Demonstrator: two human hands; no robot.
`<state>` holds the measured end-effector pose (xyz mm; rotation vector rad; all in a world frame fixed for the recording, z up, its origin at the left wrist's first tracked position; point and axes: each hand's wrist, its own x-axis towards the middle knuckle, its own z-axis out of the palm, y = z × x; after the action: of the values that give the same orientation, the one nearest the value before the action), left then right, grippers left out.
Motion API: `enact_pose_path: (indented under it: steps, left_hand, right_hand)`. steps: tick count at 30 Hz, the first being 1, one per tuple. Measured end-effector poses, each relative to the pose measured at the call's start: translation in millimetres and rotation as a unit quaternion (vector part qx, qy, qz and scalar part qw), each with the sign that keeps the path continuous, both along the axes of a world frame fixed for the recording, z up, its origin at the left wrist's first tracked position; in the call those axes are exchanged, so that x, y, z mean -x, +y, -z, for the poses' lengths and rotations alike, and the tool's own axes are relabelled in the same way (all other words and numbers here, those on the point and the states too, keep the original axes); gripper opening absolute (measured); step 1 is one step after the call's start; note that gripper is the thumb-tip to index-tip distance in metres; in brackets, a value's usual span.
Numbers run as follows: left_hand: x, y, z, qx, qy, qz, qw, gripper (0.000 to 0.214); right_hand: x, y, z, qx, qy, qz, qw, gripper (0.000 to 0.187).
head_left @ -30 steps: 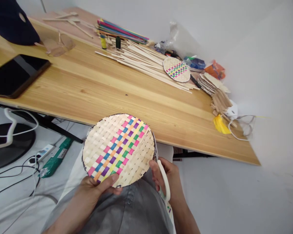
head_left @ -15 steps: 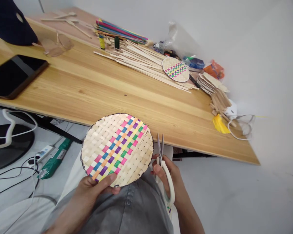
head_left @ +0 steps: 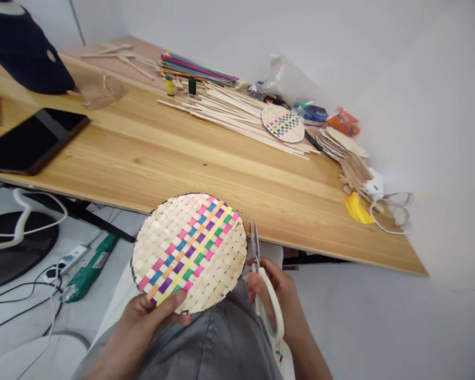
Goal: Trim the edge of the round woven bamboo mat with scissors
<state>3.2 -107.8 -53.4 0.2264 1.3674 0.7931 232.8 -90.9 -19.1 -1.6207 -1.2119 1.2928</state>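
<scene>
My left hand (head_left: 150, 322) grips the near edge of a round woven mat (head_left: 190, 250), pale straw with a diagonal band of pink, blue, purple, green and orange squares. It is held flat above my lap, just in front of the table's edge. My right hand (head_left: 275, 295) holds white-handled scissors (head_left: 261, 279). Their blades point up and away, nearly closed, just off the mat's right rim and not touching it.
The wooden table (head_left: 206, 169) carries a pile of straw strips (head_left: 229, 108), coloured strips (head_left: 198, 66), a second woven mat (head_left: 283, 123), a stack of mats (head_left: 340, 142), two thread spools and a dark tablet (head_left: 31, 140). Cables and a power strip lie on the floor at the left.
The scissors came off the mat's right rim, where the blades had been against its edge, and now stand free beside it. The view shifted slightly downward.
</scene>
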Motion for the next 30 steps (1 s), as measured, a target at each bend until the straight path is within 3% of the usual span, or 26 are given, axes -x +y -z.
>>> enact_pose_path:
  steps: [7, 10, 22, 30]
  left_hand:
    - [0, 3, -2.3, 0.009, 0.009, -0.028, 1.000, 0.040]
    - [2, 1, -1.0, -0.001, 0.006, -0.011, 1.000, 0.034]
    - [9, -2, 4.5, -0.007, 0.013, 0.017, 1.000, 0.033]
    - [10, -1, 6.0, -0.001, 0.015, 0.009, 1.000, 0.030]
  right_hand:
    - [1, 7, -4.0, -0.015, -0.029, -0.039, 0.999, 0.033]
    - [0, 8, -4.1, -0.007, -0.019, -0.050, 0.999, 0.031]
    - [1, 9, 4.6, 0.006, 0.009, -0.041, 0.999, 0.040]
    - [-1, 12, 4.6, 0.011, 0.002, -0.037, 0.999, 0.033]
